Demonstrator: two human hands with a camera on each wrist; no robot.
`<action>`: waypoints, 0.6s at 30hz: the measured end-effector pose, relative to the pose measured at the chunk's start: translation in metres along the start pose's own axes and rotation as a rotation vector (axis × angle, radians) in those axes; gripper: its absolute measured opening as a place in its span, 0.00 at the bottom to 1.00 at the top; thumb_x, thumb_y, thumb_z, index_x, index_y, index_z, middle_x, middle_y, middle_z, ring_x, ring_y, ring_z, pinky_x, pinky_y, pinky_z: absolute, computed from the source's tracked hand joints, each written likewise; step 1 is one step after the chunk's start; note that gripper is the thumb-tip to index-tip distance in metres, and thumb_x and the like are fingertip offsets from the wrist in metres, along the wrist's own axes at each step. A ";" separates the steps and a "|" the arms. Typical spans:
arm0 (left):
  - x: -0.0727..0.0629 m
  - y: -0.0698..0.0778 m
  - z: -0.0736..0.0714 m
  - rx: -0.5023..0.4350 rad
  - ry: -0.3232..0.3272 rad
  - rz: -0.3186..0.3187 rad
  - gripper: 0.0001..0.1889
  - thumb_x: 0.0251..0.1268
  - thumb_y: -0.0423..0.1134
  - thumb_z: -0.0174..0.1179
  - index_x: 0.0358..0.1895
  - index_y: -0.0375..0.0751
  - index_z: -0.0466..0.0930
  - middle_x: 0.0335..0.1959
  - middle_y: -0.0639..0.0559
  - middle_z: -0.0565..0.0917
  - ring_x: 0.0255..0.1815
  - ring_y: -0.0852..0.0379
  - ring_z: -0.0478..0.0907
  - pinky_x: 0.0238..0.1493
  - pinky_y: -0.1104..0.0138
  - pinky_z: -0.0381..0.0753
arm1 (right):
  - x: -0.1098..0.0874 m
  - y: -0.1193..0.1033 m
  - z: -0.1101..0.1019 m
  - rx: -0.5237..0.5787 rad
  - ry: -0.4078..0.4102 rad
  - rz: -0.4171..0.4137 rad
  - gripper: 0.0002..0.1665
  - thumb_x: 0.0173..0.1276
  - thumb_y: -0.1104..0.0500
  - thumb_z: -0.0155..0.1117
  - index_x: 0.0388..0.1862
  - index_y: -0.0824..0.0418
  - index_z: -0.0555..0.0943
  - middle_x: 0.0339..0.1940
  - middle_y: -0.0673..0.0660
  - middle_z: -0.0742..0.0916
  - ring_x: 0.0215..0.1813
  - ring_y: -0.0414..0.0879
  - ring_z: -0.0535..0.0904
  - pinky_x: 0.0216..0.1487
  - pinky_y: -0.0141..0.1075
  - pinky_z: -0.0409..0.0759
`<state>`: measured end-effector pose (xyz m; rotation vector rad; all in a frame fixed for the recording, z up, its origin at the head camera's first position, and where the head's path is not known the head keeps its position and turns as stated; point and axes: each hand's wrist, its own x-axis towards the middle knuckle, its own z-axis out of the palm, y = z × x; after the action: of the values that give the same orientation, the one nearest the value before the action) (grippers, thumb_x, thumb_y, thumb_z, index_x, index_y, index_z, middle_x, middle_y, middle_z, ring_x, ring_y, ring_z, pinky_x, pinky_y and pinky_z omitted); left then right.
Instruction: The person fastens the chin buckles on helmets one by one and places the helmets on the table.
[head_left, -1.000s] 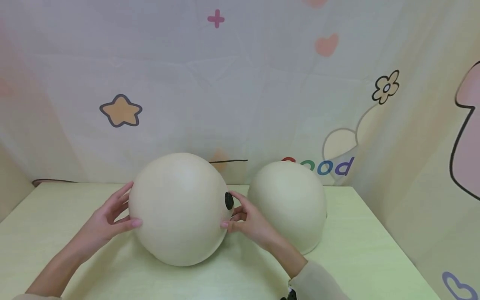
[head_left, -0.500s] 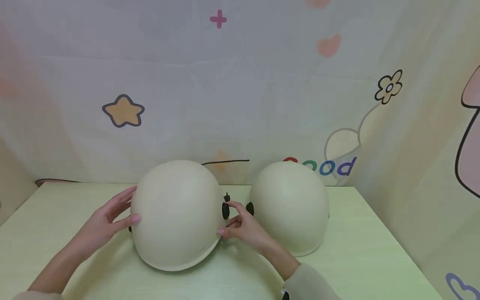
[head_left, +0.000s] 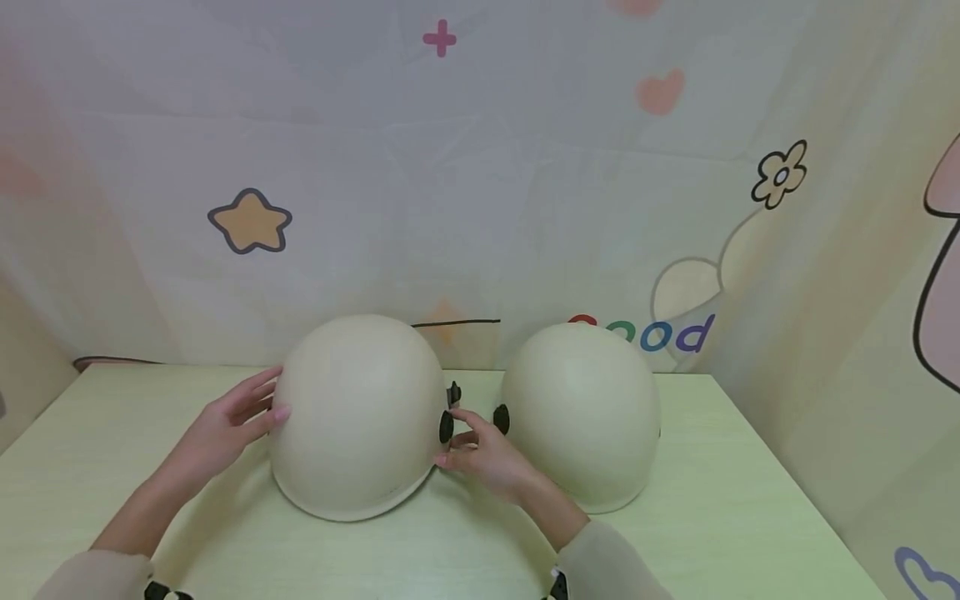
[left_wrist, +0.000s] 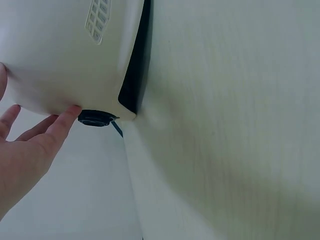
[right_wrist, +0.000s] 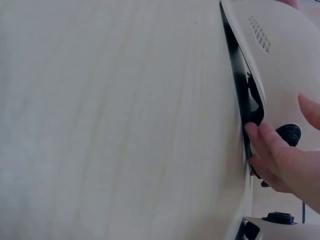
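Observation:
A cream helmet point(head_left: 356, 417) stands dome up on the table between both hands, its near rim low and curved. My left hand point(head_left: 234, 421) touches its left side with fingertips and thumb. In the left wrist view that hand point(left_wrist: 35, 145) has extended fingers on the shell, beside a black round knob point(left_wrist: 96, 118). My right hand point(head_left: 487, 454) is at the right side, near a black knob point(head_left: 446, 427). In the right wrist view its fingers point(right_wrist: 267, 142) reach the dark-lined rim, the thumb lying higher. A second cream helmet point(head_left: 581, 417) stands to the right.
The pale wooden table point(head_left: 720, 517) ends at a back edge against a printed curtain point(head_left: 360, 167). The second helmet's black knob point(head_left: 502, 419) faces the right hand across a narrow gap.
The helmet has tipped so its rim shows at the near side, and its black knob has moved lower. Both hands stay at its sides; it has shifted slightly away in the last half second.

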<state>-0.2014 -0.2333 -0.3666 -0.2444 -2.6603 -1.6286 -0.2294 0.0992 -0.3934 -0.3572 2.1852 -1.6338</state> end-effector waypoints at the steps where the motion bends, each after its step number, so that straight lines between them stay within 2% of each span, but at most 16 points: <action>1: 0.001 0.000 0.000 0.001 -0.002 -0.003 0.37 0.64 0.50 0.54 0.71 0.44 0.49 0.66 0.32 0.58 0.65 0.36 0.56 0.55 0.48 0.67 | 0.000 0.000 0.000 -0.002 0.000 0.000 0.44 0.58 0.61 0.67 0.70 0.59 0.57 0.54 0.65 0.73 0.52 0.53 0.74 0.55 0.47 0.70; 5: 0.004 -0.001 0.000 0.002 -0.007 -0.010 0.37 0.64 0.51 0.54 0.72 0.43 0.49 0.66 0.32 0.58 0.65 0.35 0.55 0.56 0.46 0.65 | 0.001 0.000 -0.001 0.003 -0.010 -0.001 0.44 0.58 0.61 0.67 0.70 0.61 0.56 0.61 0.66 0.69 0.54 0.55 0.74 0.56 0.47 0.70; 11: 0.005 -0.005 0.000 0.006 -0.013 -0.008 0.37 0.64 0.51 0.54 0.72 0.44 0.48 0.67 0.32 0.57 0.66 0.35 0.53 0.58 0.43 0.60 | 0.003 -0.003 -0.004 0.160 -0.063 -0.012 0.43 0.60 0.66 0.63 0.71 0.63 0.54 0.62 0.69 0.65 0.49 0.58 0.78 0.50 0.45 0.76; 18: 0.006 -0.001 -0.002 0.050 -0.061 -0.039 0.40 0.63 0.52 0.55 0.73 0.45 0.43 0.69 0.32 0.52 0.68 0.34 0.48 0.57 0.39 0.55 | -0.002 -0.026 -0.029 0.007 -0.004 -0.044 0.40 0.62 0.58 0.64 0.70 0.58 0.57 0.60 0.67 0.69 0.49 0.57 0.77 0.47 0.43 0.77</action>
<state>-0.2075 -0.2348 -0.3660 -0.2472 -2.7639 -1.5873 -0.2419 0.1173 -0.3608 -0.4080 2.1827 -1.6625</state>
